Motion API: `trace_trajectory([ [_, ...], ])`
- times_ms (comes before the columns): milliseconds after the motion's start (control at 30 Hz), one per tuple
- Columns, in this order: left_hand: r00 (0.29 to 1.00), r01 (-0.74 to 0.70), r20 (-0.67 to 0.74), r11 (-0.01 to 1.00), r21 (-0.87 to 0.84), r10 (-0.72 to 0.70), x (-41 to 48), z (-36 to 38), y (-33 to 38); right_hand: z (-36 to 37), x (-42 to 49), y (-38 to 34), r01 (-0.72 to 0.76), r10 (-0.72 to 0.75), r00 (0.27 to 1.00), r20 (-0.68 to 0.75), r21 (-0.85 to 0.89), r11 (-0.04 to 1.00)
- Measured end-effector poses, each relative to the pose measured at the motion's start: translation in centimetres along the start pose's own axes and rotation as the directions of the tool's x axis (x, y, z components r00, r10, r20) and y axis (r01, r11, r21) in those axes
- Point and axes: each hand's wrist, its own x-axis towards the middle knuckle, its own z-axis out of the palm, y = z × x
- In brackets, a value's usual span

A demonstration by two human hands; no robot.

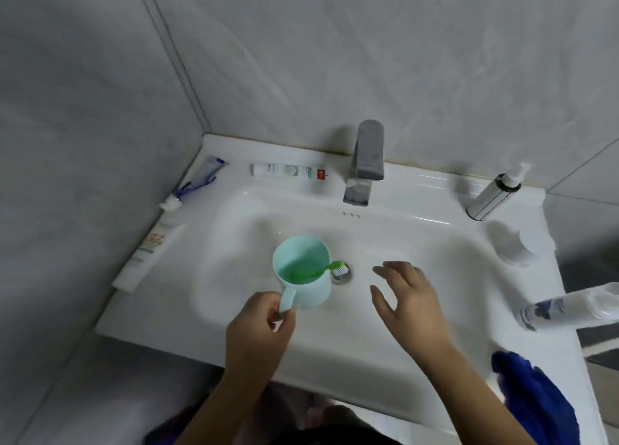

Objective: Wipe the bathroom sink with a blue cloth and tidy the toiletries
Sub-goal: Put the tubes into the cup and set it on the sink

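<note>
My left hand (259,327) grips the handle of a mint-green cup (301,272) held over the white sink (435,277) basin. A green toothbrush (321,270) leans inside the cup, bristles out over the drain (341,275). To the right of the cup, my right hand (407,297) hovers above the basin with fingers spread and nothing in it. A blue cloth (532,401) lies bunched on the sink's front right corner.
A chrome faucet (366,163) stands at the back. Three tubes lie along the left rim and back ledge: (197,181), (150,253), (288,170). A pump bottle (495,195), a white jar (522,247) and a lying bottle (569,307) occupy the right rim.
</note>
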Motion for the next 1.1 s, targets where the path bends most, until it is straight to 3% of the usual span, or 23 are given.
trace_trajectory([
  [333,0.967,0.169,-0.204,0.983,0.072,-0.151,2.4,-8.6,-5.4,6.7,6.5,-8.1,0.258,-0.279,0.944,0.177,0.13,0.957],
  [567,0.939,0.247,-0.25,0.969,0.018,-0.234,5.5,-11.7,-9.7,14.1,15.9,-15.1,0.38,-0.437,0.878,0.196,0.272,0.884],
  [767,0.929,0.248,-0.284,0.969,-0.004,-0.239,7.7,-12.4,-11.0,20.4,21.2,-20.3,0.378,-0.472,0.836,0.281,0.329,0.865],
  [1100,0.924,0.22,-0.306,0.973,-0.066,-0.229,9.4,-12.6,-11.9,25.2,23.5,-22.5,0.408,-0.456,0.805,0.379,0.203,0.89],
])
